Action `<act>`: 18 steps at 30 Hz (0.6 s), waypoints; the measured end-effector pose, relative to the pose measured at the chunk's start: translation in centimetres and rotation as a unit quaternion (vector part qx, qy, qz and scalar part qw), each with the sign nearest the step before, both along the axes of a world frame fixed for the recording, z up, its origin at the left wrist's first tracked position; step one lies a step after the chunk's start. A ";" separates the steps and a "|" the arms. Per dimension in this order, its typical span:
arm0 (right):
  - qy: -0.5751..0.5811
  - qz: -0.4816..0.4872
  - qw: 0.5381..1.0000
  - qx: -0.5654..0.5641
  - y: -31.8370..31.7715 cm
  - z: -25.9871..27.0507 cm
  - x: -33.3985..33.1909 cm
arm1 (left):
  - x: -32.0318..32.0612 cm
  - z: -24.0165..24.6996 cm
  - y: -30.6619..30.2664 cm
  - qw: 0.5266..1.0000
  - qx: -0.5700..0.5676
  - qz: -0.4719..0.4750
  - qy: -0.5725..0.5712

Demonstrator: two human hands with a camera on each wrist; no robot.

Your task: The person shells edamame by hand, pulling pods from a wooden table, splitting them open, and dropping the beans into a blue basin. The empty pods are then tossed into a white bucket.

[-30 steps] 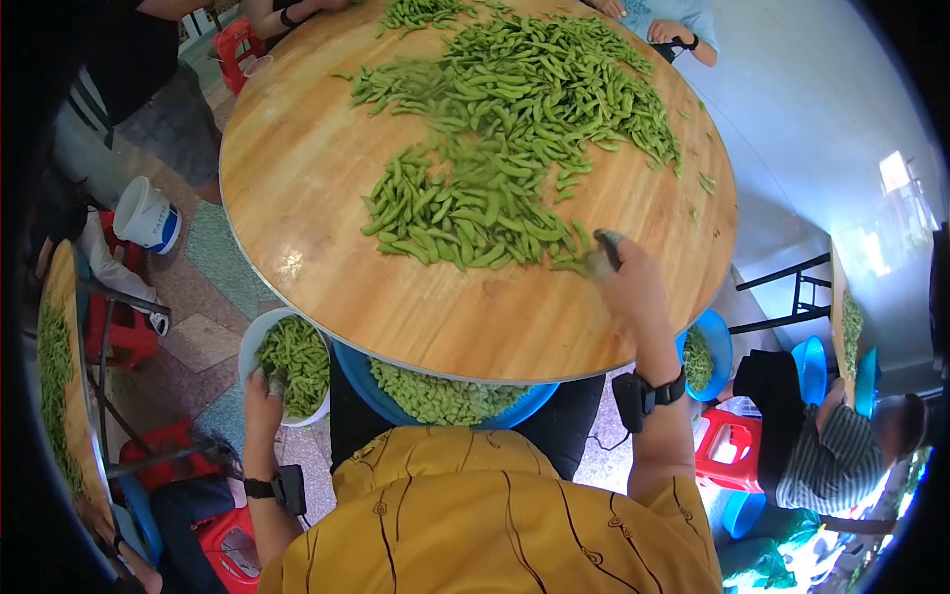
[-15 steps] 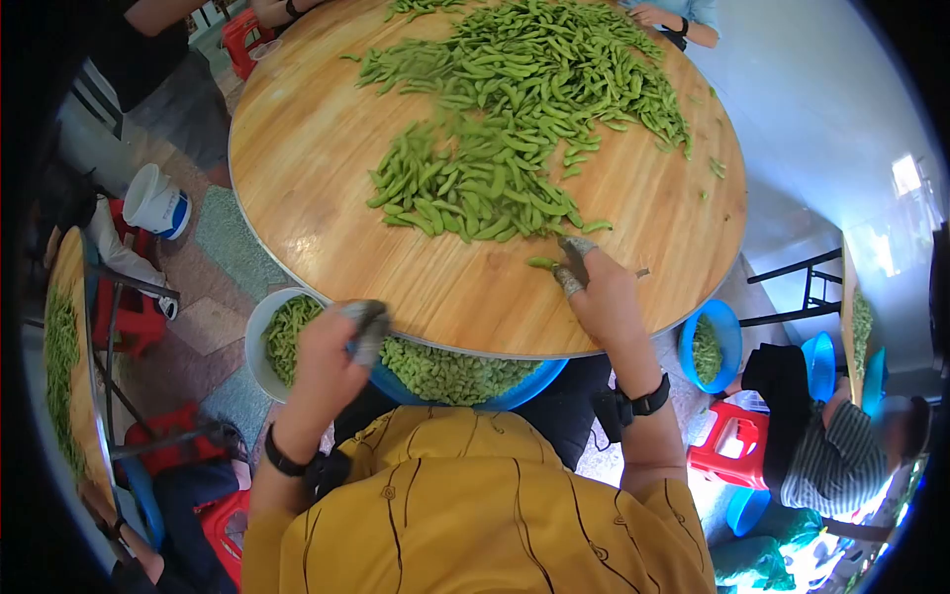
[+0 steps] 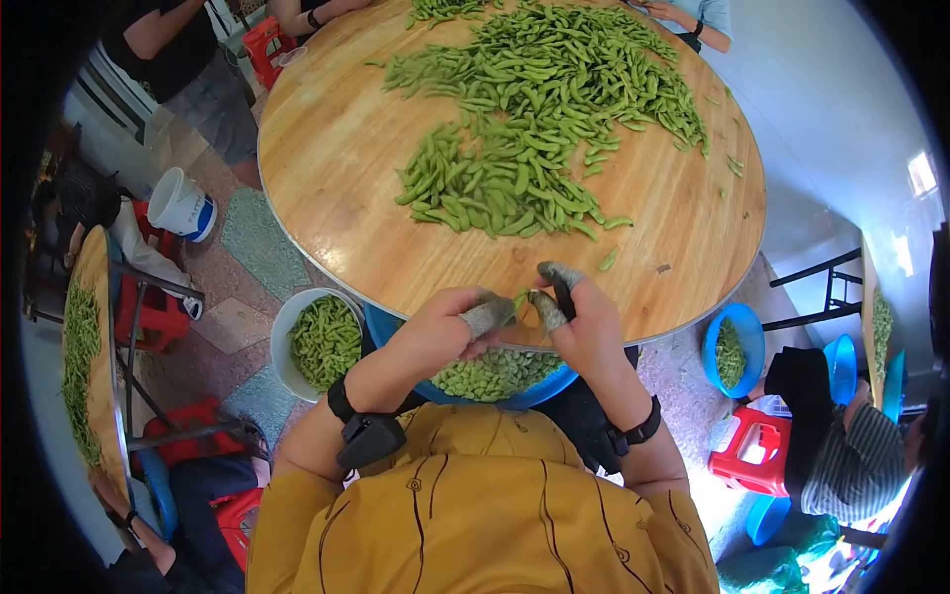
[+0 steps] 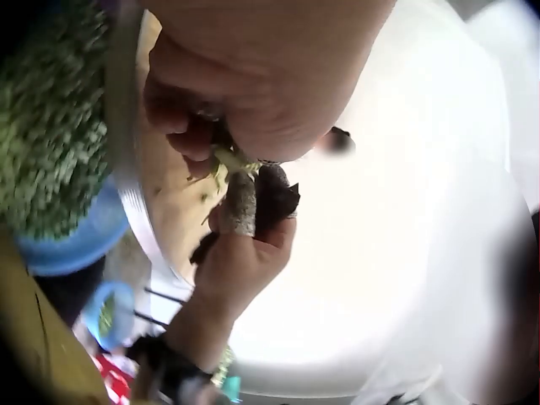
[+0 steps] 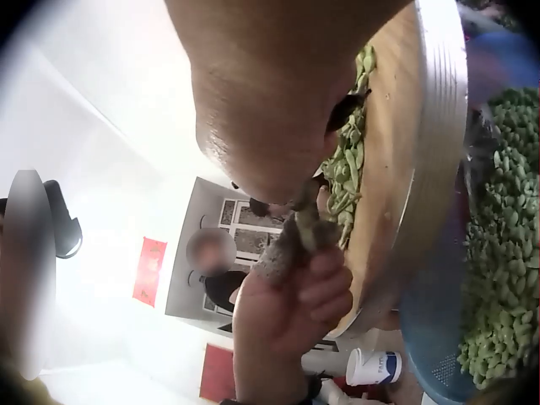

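Over the front edge of the round wooden table [image 3: 341, 223], both hands meet at a green soybean pod [image 3: 521, 297]. My left hand [image 3: 445, 325] curls its fingers round the pod, which shows pale green between the hands in the left wrist view. From the other side, my right hand [image 3: 586, 322] pinches the pod's end with thumb and forefinger. Grey and dark wraps cover the fingertips. Below the hands, a blue basin [image 3: 539, 396] holds shelled green beans [image 3: 485, 376]. A large heap of soybean pods [image 3: 554, 89] lies on the table beyond, with a loose pod [image 3: 608, 259] nearer the right hand.
A white bucket [image 3: 281, 361] with pods stands left of the basin, another white bucket [image 3: 183, 206] farther left. At right are a blue basin [image 3: 711, 346] and red stool [image 3: 752, 450]. People sit or stand around the table, one at far right [image 3: 856, 465].
My left hand has risen from the white bucket and come over to the right hand. The right hand has drawn a pod from the heap toward the table's front edge.
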State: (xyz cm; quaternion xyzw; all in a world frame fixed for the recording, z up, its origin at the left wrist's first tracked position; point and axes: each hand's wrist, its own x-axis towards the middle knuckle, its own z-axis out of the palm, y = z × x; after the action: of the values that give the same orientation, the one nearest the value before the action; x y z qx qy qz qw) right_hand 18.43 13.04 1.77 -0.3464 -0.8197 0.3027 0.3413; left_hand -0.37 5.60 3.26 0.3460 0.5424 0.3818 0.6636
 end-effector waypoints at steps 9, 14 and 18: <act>0.101 0.126 0.882 -0.442 -2.2 0.5 0.0 | -0.5 -1.2 -1.9 0.991 0.100 0.088 0.005; 0.144 0.133 0.847 -0.495 -2.4 1.1 -0.2 | -0.3 -1.0 -1.8 0.987 0.131 0.062 0.063; 0.157 0.147 0.828 -0.518 -2.3 1.4 -0.1 | -0.2 -1.0 -1.7 0.992 0.094 0.081 0.026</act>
State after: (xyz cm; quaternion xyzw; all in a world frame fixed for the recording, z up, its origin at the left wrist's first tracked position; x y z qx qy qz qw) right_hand 18.31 10.72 3.13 -0.2956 -0.5193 0.7797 0.1869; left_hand -0.54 3.95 2.23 0.3717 0.5471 0.4748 0.5806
